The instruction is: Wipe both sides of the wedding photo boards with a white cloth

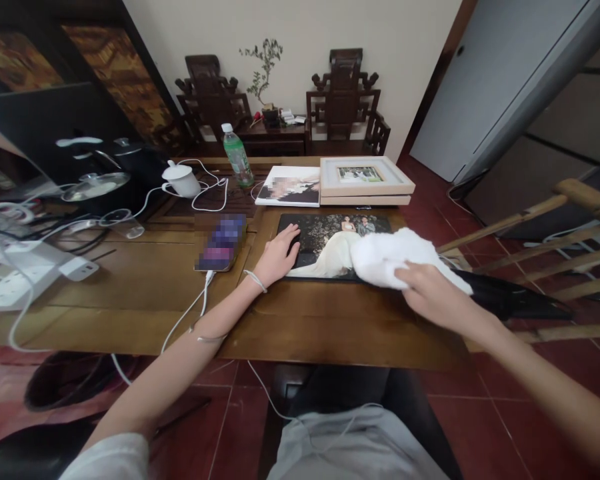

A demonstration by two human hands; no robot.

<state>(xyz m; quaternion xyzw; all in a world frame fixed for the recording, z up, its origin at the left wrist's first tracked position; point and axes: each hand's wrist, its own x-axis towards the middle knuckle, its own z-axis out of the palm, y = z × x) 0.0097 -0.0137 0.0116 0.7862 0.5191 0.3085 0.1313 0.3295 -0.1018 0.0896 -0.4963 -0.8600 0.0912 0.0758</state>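
Observation:
A dark wedding photo panel (325, 250) lies flat on the wooden table before me, showing two people and a long pale gown. My left hand (279, 256) rests on its left edge with the fingers stretched out. In my right hand (427, 291) is a bunched white cloth (395, 253), gripped at its near side. The cloth covers the right part of the panel, so that end is hidden.
Behind the panel lie framed pictures (367, 177) and a white-edged photo print (290, 187). A green-labelled bottle (237, 157), a lidded white cup (181, 179) and a charging phone (222, 243) stand or lie leftward. Power strips (25, 273) and cables fill the far left.

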